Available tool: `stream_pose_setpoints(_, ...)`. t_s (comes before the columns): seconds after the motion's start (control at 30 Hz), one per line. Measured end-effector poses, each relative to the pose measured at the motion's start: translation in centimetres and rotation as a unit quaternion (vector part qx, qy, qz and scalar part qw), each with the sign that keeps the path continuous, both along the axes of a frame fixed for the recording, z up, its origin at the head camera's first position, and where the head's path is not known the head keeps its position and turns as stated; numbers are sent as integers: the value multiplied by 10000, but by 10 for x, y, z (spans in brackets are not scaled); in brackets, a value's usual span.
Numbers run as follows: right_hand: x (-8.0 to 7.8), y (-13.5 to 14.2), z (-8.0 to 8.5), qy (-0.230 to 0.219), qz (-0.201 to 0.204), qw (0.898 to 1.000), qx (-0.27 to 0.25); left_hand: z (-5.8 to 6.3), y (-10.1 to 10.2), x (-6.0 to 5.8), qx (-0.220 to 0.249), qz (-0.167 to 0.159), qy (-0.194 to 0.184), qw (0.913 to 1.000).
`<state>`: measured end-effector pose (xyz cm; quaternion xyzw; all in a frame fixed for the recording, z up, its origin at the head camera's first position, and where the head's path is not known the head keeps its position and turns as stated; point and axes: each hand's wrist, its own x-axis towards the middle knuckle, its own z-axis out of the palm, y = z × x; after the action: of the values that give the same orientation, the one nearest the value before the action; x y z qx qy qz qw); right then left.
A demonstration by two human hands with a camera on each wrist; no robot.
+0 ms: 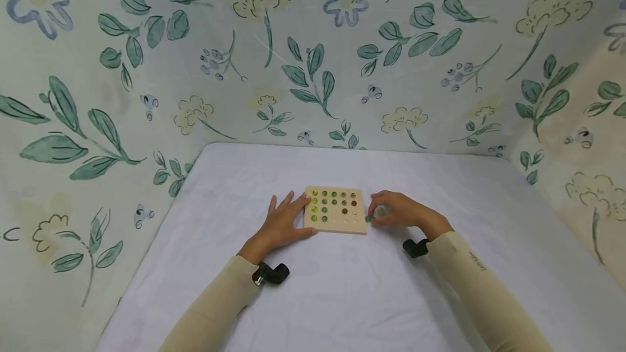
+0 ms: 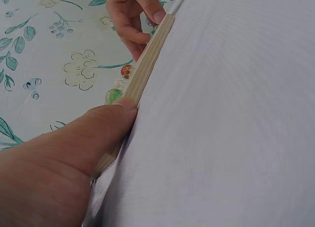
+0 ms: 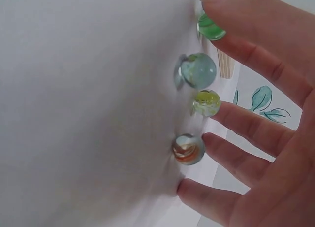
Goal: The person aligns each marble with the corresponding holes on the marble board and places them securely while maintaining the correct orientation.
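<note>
A pale wooden board [image 1: 337, 227] with rows of round hollows lies flat on the cloth, many hollows filled with marbles. Yellow-green marbles [image 1: 314, 209] line its left column, green ones come beside them, and a few reddish-brown ones [image 1: 344, 211] sit further right. My left hand [image 1: 283, 223] spreads its fingers at the board's left side, the thumb [image 2: 106, 126] against its near edge. Just off the right edge, my right hand [image 1: 403, 209] pinches a green marble [image 3: 211, 27] between thumb and index finger. Its other fingers [image 3: 256, 123] are spread behind loose marbles.
Under the right palm lie a pale clear marble [image 3: 199, 70], a yellow-swirled marble [image 3: 206, 103] and an orange-swirled marble [image 3: 188, 149]. White cloth [image 1: 313, 287] covers the table. Flower-patterned fabric [image 1: 313, 42] rises at the back and sides.
</note>
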<state>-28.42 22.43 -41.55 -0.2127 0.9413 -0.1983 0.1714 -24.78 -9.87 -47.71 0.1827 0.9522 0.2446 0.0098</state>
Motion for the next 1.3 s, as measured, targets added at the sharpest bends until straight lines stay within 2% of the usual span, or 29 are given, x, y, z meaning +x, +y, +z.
stream_pose_setpoints(0.23, -2, 2, -1, 70, 90, 9999, -87, -1, 0, -1, 5, 1, 45, 10000)
stream_pose_setpoints(0.47, -1, 2, 1, 220, 361, 9989, -222, 0, -1, 0, 63, 10, 47, 10000)
stream_pose_setpoints(0.87, -1, 4, 5, 62, 302, 9991, -294, -1, -1, 0, 45, 14, -4, 10000)
stream_pose_setpoints(1.07, -1, 4, 4, 43, 93, 9997, -235, 1, -1, 2, 103, -47, -42, 9999)
stream_pose_setpoints(1.3, -6, -9, 4, 196, -30, 9989, -414, 2, -1, 3, 83, -32, 14, 10000)
